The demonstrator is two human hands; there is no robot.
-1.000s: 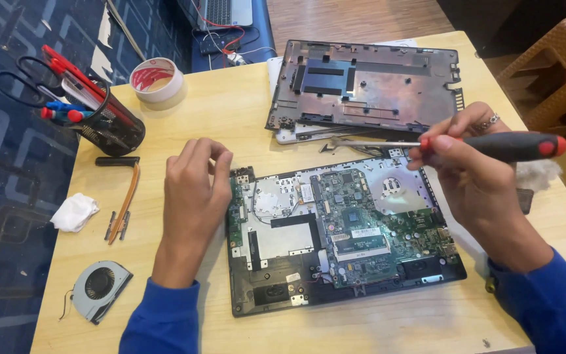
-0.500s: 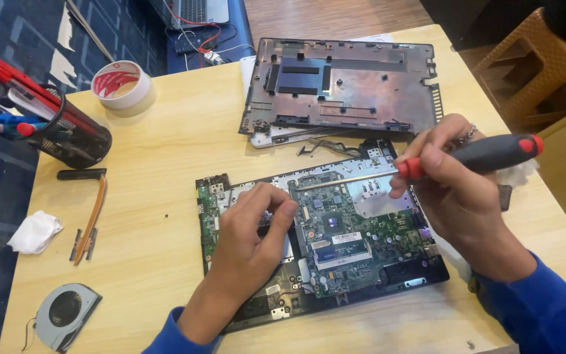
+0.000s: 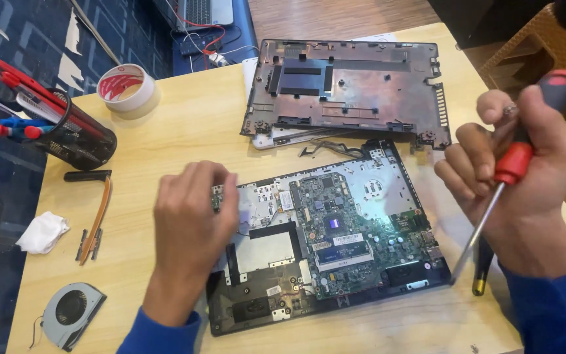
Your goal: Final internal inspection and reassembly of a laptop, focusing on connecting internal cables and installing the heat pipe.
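Observation:
An opened laptop base (image 3: 361,196) lies on the wooden table with its green motherboard (image 3: 339,229) bare. My left hand (image 3: 194,223) rests on its left part, fingers curled over a small green board (image 3: 217,197) at the edge; what is under the fingers is hidden. My right hand (image 3: 525,177) is off the right side of the base and grips a screwdriver with a red and black handle (image 3: 513,160). Its shaft slants down-left, and the tip sits by the base's front right corner.
The removed bottom cover (image 3: 348,85) lies behind the base. At the left are a tape roll (image 3: 126,88), a black pen holder (image 3: 76,137), a copper heat pipe (image 3: 96,219), a white tissue (image 3: 44,233) and a cooling fan (image 3: 70,314). A second tool (image 3: 481,269) lies under my right wrist.
My left hand slid from the middle of the base to its left edge. My right hand swung the screwdriver from lying level over the board to slanting tip-down at the right side.

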